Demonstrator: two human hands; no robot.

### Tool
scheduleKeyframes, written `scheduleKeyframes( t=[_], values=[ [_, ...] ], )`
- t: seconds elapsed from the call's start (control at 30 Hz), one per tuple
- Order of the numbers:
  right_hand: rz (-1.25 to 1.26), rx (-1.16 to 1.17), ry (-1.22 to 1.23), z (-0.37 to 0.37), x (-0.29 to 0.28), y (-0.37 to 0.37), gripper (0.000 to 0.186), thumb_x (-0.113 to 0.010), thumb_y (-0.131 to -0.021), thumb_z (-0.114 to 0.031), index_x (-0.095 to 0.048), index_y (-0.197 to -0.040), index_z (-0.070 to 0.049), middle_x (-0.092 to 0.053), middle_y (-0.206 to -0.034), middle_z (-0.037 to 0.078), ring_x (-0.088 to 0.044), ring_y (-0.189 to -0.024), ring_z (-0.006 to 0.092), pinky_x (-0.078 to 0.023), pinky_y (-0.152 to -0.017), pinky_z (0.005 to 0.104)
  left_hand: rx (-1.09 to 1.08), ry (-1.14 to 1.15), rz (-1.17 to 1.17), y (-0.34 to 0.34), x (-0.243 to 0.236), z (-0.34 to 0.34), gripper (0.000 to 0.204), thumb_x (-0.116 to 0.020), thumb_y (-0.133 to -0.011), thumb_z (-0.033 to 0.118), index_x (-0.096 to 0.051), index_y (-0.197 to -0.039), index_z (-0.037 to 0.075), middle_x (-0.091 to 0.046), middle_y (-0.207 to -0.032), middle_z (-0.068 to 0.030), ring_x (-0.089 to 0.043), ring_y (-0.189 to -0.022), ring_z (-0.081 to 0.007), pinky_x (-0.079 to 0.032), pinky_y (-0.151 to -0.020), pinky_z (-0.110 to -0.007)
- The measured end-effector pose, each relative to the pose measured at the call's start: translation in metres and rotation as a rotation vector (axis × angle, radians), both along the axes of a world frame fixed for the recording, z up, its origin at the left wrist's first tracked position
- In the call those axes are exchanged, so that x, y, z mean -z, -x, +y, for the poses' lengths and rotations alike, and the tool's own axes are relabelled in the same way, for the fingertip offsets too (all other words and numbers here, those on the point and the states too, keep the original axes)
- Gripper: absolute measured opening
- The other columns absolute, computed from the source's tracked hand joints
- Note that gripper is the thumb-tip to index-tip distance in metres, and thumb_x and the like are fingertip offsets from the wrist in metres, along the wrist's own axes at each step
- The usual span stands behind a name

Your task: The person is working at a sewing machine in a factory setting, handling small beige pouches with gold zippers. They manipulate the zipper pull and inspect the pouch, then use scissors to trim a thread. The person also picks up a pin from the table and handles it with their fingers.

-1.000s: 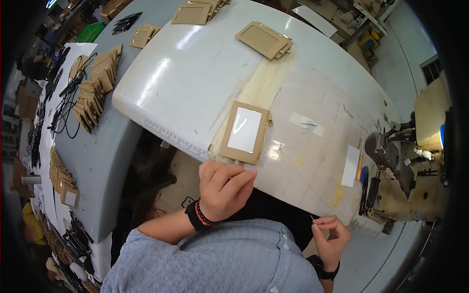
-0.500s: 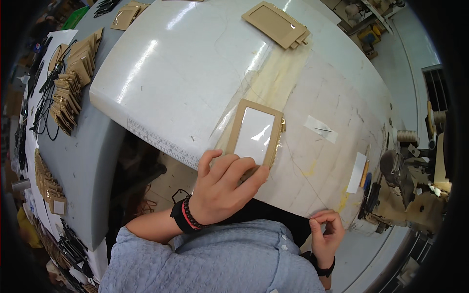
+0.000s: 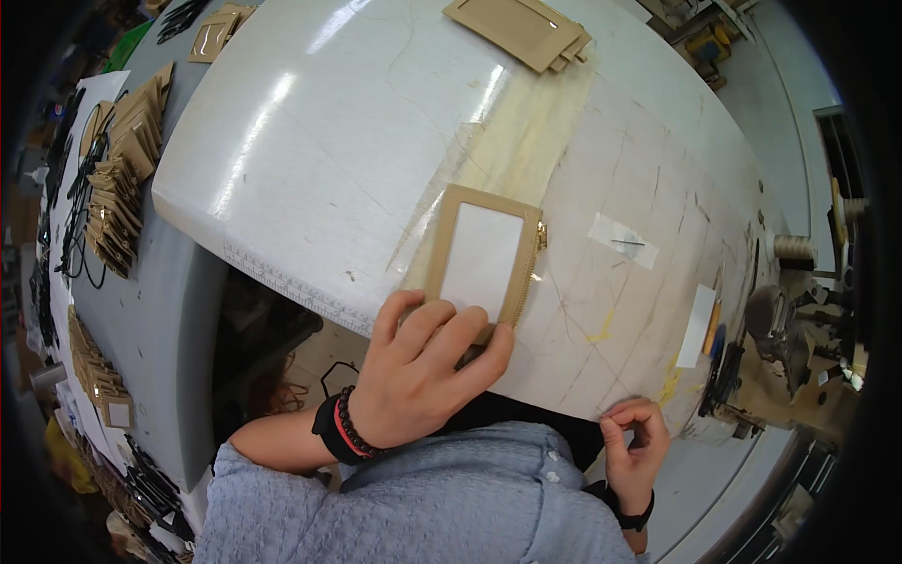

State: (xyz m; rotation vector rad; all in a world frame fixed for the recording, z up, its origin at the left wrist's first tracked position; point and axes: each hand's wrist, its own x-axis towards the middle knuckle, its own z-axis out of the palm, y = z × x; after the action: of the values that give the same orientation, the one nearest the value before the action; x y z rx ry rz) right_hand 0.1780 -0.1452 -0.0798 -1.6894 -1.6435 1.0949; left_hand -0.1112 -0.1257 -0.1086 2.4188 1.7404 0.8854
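A tan card holder point(image 3: 440, 246) with a clear window and a gold zip along its right edge lies flat on the white table. My left hand point(image 3: 420, 362) grips its near end, thumb at the lower right corner and curled fingers over the bottom border. By the table's front edge, my right hand point(image 3: 639, 434) is closed in a pinch of thumb and forefinger. A fine thread point(image 3: 594, 350) runs from beside the zip down to that pinch. The palm side of the left hand is hidden.
More tan card holders point(image 3: 526, 33) lie stacked at the far side. On the grey side table point(image 3: 178, 329) at left are bunches of tan holders point(image 3: 115, 211) and black cords. Taped down at right is a needle point(image 3: 628, 242). Sewing machine parts point(image 3: 775, 315) and a thread spool point(image 3: 794, 247) stand far right.
The view has shifted slightly, and glare on the holder's window has faded. Both hands keep their grips, with almost no movement against the table.
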Motion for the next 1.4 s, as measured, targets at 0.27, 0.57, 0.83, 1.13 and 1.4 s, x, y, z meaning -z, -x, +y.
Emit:
scheduleKeyframes(
  t=[0.27, 0.57, 0.83, 1.13, 1.4],
  values=[
    [0.001, -0.009, 0.004, 0.001, 0.0, -0.001, 0.014, -0.072, -0.083, 0.0, -0.058, -0.085, -0.001, -0.063, -0.083, 0.007, -0.055, -0.073, 0.0115, -0.043, -0.066, 0.0227, -0.014, -0.002, -0.021, -0.002, 0.001, -0.001, 0.036, -0.072, -0.067, 0.008, -0.07, -0.102, 0.017, -0.056, -0.097, -0.0028, -0.052, -0.091, -0.0224, -0.044, -0.088, -0.042],
    [0.033, -0.013, 0.004, 0.001, 0.001, -0.004, 0.015, -0.071, -0.082, 0.001, -0.057, -0.085, -0.002, -0.064, -0.084, 0.007, -0.056, -0.073, 0.0121, -0.044, -0.067, 0.0232, -0.029, 0.016, -0.029, -0.005, -0.001, 0.0, 0.034, -0.076, -0.069, 0.009, -0.07, -0.101, 0.015, -0.057, -0.095, -0.003, -0.052, -0.089, -0.0229, -0.044, -0.087, -0.042],
    [0.059, -0.054, -0.028, 0.0, 0.003, -0.008, 0.014, -0.071, -0.084, -0.002, -0.057, -0.087, -0.001, -0.065, -0.086, 0.008, -0.057, -0.075, 0.0127, -0.044, -0.067, 0.0233, -0.017, 0.008, -0.013, -0.006, -0.005, 0.003, 0.03, -0.072, -0.07, 0.007, -0.068, -0.1, 0.012, -0.055, -0.098, -0.0052, -0.051, -0.089, -0.0246, -0.043, -0.084, -0.042],
    [0.189, -0.056, -0.028, -0.002, 0.008, -0.014, 0.011, -0.068, -0.09, -0.007, -0.06, -0.09, 0.001, -0.065, -0.088, 0.009, -0.058, -0.075, 0.0125, -0.046, -0.068, 0.0234, -0.026, 0.0, -0.001, -0.009, -0.008, 0.002, 0.03, -0.073, -0.07, 0.005, -0.069, -0.099, 0.01, -0.056, -0.097, -0.006, -0.051, -0.091, -0.0264, -0.043, -0.081, -0.039],
    [0.216, -0.105, -0.064, -0.004, 0.012, -0.017, 0.01, -0.068, -0.089, -0.006, -0.061, -0.088, 0.0, -0.066, -0.088, 0.01, -0.06, -0.077, 0.0157, -0.047, -0.071, 0.0261, -0.07, 0.04, 0.048, -0.013, -0.011, -0.004, 0.033, -0.073, -0.073, 0.006, -0.068, -0.105, 0.01, -0.057, -0.102, -0.0067, -0.052, -0.097, -0.028, -0.043, -0.089, -0.043]
  ],
)
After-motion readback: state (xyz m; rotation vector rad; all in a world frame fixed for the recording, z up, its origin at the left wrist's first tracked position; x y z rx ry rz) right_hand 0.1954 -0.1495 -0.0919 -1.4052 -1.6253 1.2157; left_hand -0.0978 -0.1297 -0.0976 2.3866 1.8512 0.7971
